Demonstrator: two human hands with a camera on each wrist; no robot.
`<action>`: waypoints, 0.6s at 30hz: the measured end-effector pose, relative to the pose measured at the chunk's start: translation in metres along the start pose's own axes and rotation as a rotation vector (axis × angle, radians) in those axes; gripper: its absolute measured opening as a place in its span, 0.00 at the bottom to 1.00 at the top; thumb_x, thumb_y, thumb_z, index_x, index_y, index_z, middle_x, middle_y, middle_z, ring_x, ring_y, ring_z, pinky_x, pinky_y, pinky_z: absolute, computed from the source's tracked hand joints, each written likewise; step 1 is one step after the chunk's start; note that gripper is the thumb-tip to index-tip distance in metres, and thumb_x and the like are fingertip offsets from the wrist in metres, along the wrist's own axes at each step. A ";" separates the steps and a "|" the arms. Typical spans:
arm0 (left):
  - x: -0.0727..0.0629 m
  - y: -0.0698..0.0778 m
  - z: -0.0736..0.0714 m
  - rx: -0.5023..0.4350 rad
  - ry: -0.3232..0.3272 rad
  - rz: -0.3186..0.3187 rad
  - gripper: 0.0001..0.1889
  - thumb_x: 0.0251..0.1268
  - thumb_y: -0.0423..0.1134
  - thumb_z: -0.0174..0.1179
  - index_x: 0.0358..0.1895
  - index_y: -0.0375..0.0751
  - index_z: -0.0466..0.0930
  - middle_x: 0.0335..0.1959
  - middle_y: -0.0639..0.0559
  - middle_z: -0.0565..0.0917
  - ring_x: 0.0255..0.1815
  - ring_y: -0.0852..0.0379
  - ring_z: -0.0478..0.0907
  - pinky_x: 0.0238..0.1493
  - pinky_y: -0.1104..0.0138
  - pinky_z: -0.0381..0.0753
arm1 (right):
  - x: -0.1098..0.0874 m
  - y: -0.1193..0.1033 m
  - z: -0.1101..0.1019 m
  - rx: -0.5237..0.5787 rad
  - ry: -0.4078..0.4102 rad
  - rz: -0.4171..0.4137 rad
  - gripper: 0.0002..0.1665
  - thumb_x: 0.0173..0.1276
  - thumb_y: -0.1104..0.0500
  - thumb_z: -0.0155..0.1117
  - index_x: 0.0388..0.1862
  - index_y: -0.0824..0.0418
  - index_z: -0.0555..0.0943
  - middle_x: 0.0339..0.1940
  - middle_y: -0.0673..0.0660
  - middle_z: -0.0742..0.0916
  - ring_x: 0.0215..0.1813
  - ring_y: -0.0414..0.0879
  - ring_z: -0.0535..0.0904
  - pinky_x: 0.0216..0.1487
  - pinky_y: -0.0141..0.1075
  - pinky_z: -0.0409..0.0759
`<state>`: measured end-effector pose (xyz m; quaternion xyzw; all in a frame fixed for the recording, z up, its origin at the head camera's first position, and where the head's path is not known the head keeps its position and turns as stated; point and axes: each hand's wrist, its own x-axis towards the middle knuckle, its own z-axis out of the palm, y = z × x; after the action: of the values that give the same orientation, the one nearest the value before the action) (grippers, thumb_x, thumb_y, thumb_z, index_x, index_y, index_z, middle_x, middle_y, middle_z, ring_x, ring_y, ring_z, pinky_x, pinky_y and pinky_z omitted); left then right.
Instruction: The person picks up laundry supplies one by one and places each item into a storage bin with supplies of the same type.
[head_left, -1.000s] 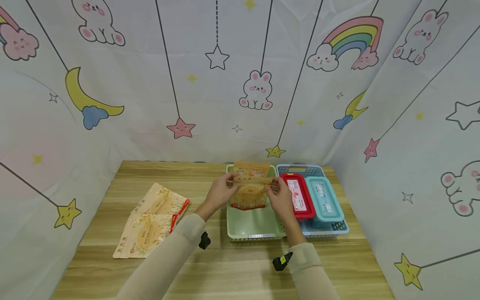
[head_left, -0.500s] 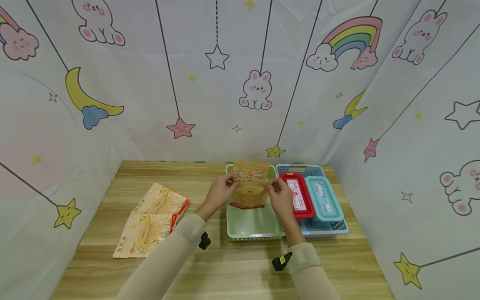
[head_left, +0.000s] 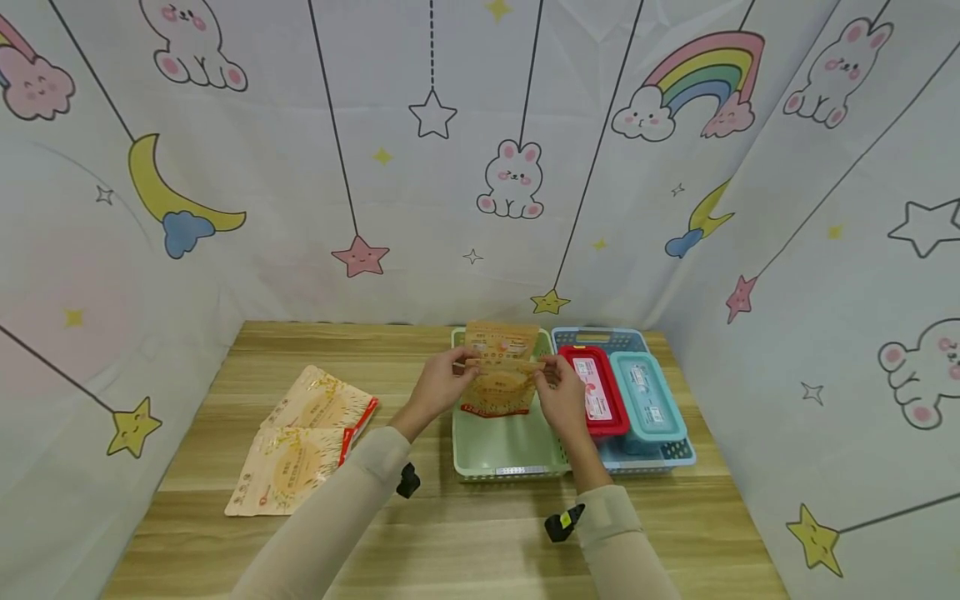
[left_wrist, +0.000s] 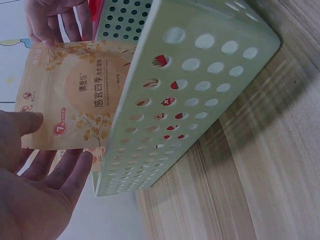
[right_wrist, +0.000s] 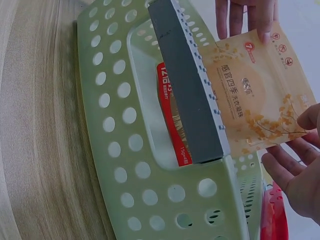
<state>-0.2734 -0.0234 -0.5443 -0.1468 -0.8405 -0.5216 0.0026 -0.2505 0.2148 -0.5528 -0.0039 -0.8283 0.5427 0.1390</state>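
Note:
Both hands pinch the top corners of a beige laundry-capsule pouch [head_left: 501, 392] with a red strip along its bottom. My left hand [head_left: 441, 385] grips its left corner, thumb in front, and my right hand [head_left: 564, 395] grips the right one. The pouch stands upright within the light green basket [head_left: 510, 448], its lower part behind the basket wall in the left wrist view. Just behind it, a similar pouch [head_left: 501, 340] leans at the basket's back. Two more pouches, a front one [head_left: 291, 475] and a rear one [head_left: 321, 402], lie overlapping on the table at left.
Right beside the green basket stands a blue basket [head_left: 663, 461] holding a red-lidded box [head_left: 597, 392] and a teal box [head_left: 649, 398]. The wooden table [head_left: 465, 550] meets printed cloth walls [head_left: 420, 192] at the back and sides.
The top edge of the held pouch has dipped slightly and its bottom has shifted a little. Both hands stay almost still; the other pouches and boxes have not moved.

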 end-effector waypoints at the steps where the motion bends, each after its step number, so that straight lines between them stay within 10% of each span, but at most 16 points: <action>1: 0.000 0.000 0.000 -0.006 -0.009 0.005 0.14 0.78 0.39 0.66 0.61 0.43 0.85 0.56 0.47 0.87 0.51 0.47 0.88 0.53 0.53 0.88 | 0.000 0.000 0.000 0.008 -0.010 0.001 0.15 0.75 0.65 0.64 0.58 0.68 0.83 0.52 0.63 0.90 0.54 0.57 0.87 0.59 0.53 0.85; 18: 0.000 0.004 -0.001 0.015 -0.085 0.060 0.17 0.78 0.41 0.66 0.63 0.39 0.83 0.58 0.49 0.87 0.59 0.49 0.84 0.62 0.51 0.82 | -0.002 0.001 0.001 0.080 -0.080 -0.019 0.22 0.75 0.68 0.62 0.66 0.68 0.78 0.57 0.64 0.88 0.60 0.58 0.85 0.66 0.57 0.80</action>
<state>-0.2723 -0.0231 -0.5408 -0.1941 -0.8388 -0.5084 -0.0161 -0.2494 0.2136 -0.5546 0.0313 -0.8108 0.5739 0.1109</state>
